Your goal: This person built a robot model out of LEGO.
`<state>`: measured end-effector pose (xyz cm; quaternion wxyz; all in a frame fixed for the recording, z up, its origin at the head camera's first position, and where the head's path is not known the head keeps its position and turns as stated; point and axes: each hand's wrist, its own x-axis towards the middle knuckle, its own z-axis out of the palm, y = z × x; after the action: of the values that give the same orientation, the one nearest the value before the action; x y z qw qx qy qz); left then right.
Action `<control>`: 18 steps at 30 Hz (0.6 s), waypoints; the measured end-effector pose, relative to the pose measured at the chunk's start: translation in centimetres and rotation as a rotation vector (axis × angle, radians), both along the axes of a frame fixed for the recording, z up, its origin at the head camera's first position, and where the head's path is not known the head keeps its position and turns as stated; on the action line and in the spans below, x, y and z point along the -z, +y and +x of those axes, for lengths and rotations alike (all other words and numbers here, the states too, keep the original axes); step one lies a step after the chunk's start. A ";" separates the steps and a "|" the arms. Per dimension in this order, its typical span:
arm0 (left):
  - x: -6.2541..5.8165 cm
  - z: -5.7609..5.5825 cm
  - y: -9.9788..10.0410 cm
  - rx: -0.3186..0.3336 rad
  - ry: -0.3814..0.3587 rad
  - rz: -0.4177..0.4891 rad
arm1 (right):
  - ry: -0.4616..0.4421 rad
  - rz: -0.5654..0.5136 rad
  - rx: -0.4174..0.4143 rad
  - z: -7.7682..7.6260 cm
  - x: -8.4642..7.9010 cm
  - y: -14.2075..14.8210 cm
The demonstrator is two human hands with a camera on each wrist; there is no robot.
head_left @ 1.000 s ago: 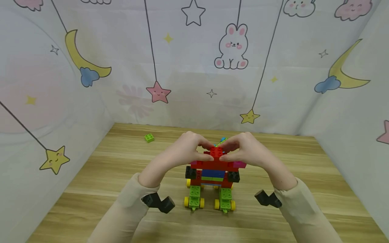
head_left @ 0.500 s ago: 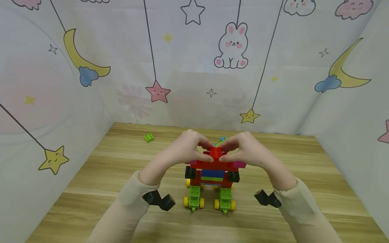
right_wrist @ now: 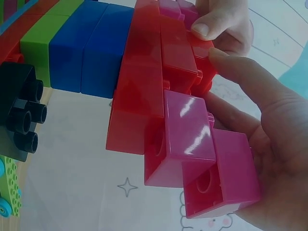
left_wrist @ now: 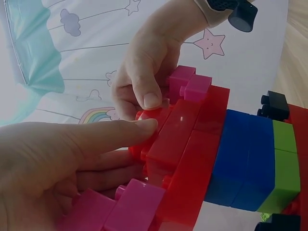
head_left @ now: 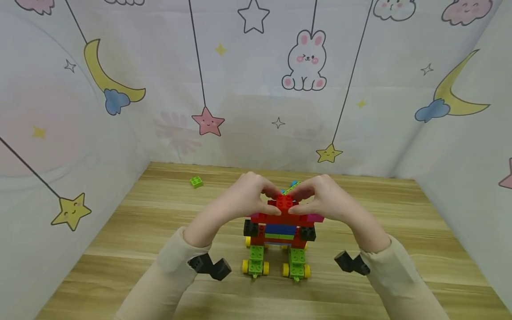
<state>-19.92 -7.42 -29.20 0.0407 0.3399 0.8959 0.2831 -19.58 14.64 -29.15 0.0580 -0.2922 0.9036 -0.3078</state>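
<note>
At the top of a toy-brick figure stands a red brick [head_left: 285, 202] with studs on its upper face. My left hand [head_left: 245, 195] pinches it from the left, thumb in front and fingers behind. From the other side my right hand [head_left: 326, 198] pinches the same brick in mirror fashion. Beneath it run longer red bricks [right_wrist: 137, 96], with stepped pink bricks [right_wrist: 190, 127] at both ends. Lower down come blue bricks [left_wrist: 243, 156], lime green ones [left_wrist: 286, 166] and black side bricks [head_left: 307, 233]. Green wheeled bases [head_left: 256, 260] with yellow wheels carry the figure on the table.
A loose lime green brick [head_left: 196, 182] lies at the back left of the wooden table [head_left: 160, 213]. Behind the hands, a green studded strip [head_left: 291, 188] with blue round parts is partly hidden. A printed white cloth [head_left: 256, 98] encloses the back and sides.
</note>
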 end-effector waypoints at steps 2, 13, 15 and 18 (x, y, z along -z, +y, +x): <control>0.1 0.1 0.0 -0.007 0.005 -0.001 | 0.005 -0.001 -0.004 0.0 0.1 0.0; 0.0 0.4 0.3 -0.025 0.025 -0.038 | 0.024 -0.002 -0.005 0.2 0.1 0.0; -0.1 0.4 0.4 -0.018 0.020 -0.046 | 0.027 -0.003 -0.002 0.2 0.1 0.0; -0.4 0.3 0.3 -0.011 0.016 -0.056 | 0.027 -0.005 -0.003 0.2 0.1 0.0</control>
<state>-19.58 -7.07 -28.82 0.0416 0.3360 0.9056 0.2554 -19.40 14.65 -29.24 0.0455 -0.2979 0.9032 -0.3057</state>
